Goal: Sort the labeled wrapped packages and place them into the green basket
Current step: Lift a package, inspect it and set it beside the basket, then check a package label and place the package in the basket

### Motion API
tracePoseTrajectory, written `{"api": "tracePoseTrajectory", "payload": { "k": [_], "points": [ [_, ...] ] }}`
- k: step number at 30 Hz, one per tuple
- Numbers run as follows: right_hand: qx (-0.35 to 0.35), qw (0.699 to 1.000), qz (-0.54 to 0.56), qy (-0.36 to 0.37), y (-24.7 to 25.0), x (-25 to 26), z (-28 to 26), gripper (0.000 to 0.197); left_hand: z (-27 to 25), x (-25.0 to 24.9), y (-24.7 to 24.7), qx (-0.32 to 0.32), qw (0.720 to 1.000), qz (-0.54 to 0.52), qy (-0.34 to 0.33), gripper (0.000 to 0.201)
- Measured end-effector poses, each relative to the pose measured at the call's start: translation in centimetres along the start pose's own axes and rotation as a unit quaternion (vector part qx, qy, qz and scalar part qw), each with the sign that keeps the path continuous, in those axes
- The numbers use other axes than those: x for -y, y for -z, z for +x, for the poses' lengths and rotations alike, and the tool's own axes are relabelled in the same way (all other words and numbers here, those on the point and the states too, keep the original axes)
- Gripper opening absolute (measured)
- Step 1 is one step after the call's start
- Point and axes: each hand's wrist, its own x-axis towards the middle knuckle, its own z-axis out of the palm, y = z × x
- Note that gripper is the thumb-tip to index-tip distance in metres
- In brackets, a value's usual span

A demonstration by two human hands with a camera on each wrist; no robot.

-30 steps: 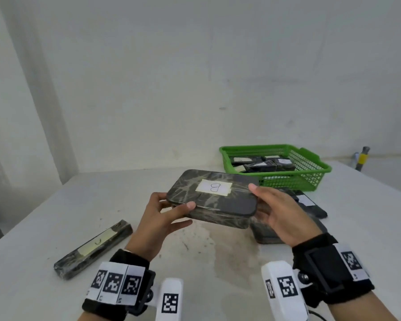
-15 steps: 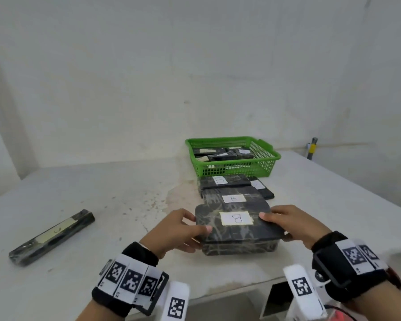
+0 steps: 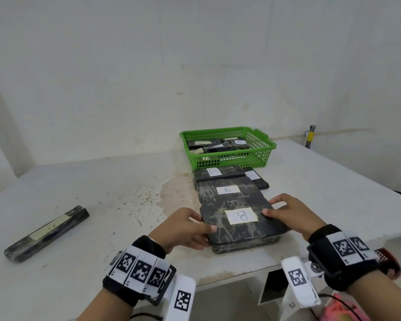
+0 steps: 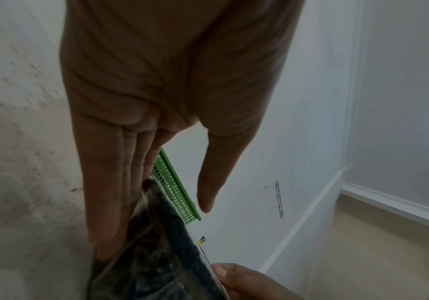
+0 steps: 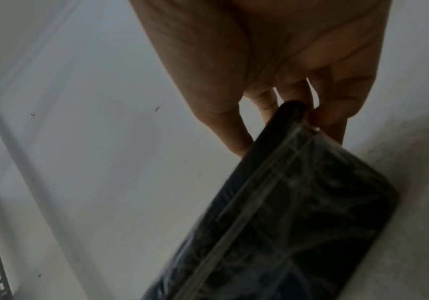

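A black film-wrapped package (image 3: 241,235) with a white "B" label lies flat on the table (image 3: 102,193) near its front edge. My left hand (image 3: 190,225) lays straight fingers (image 4: 105,203) against its left side, the thumb just over the top. My right hand (image 3: 285,212) pinches its far right corner (image 5: 298,223) between thumb and fingers (image 5: 336,113). Beyond it lie two more "B" packages (image 3: 208,193) (image 3: 232,173) in a row. The green basket (image 3: 259,156) stands behind them, with several wrapped packages (image 3: 208,144) inside.
A long narrow wrapped package (image 3: 46,232) lies far left on the table. A flat labelled package (image 3: 261,184) sits right of the row. A grey and yellow pole (image 3: 310,137) stands at the back right. The wall rises just behind the basket.
Both hands brought the "B" package down from mid-air and toward me, onto the table in front of the row. The left hand's grip has loosened to straight fingers.
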Motion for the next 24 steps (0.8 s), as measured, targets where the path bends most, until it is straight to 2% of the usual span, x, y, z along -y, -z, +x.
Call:
{"api": "tracePoseTrajectory", "payload": {
  "k": [3, 6, 9, 11, 14, 16, 19, 22, 24],
  "points": [
    [-0.011, 1.0, -0.013, 0.006, -0.2, 0.2, -0.1, 0.031, -0.1, 0.2, 0.1, 0.0, 1.0, -0.007, 0.002, 0.033],
    [-0.016, 0.999, -0.044, 0.012, -0.5, 0.8, -0.5, 0.042, -0.2, 0.2, 0.6, -0.007, 1.0, -0.004, 0.002, 0.032],
    [-0.051, 0.987, -0.146, 0.037, -0.4, 2.2, -1.1, 0.05, -0.3, 0.4, 1.7, -0.045, 0.999, 0.009, -0.007, 0.03],
    [-0.077, 0.98, -0.168, 0.066, -0.8, 3.7, -2.0, 0.046, -0.7, 0.6, 3.0, -0.074, 0.997, 0.012, -0.017, 0.027],
    [-0.089, 0.98, -0.122, 0.127, -2.5, 6.3, -3.2, 0.034, -1.5, 1.2, 5.4, -0.129, 0.991, 0.007, -0.036, 0.027],
    [-0.063, 0.983, -0.067, 0.16, -4.6, 8.2, -4.0, 0.029, -2.3, 1.8, 7.3, -0.169, 0.984, 0.006, -0.048, 0.025],
    [0.014, 0.984, 0.004, 0.176, -9.6, 11.0, -5.0, 0.026, -4.0, 3.0, 10.5, -0.232, 0.971, 0.01, -0.059, 0.019],
    [0.106, 0.98, 0.061, 0.158, -16.3, 13.2, -5.2, 0.026, -6.5, 4.9, 14.5, -0.314, 0.947, 0.034, -0.061, 0.018],
    [0.162, 0.974, 0.091, 0.13, -20.5, 14.5, -5.0, 0.033, -8.3, 6.3, 17.3, -0.363, 0.93, 0.045, -0.044, 0.023]
  ]
}}
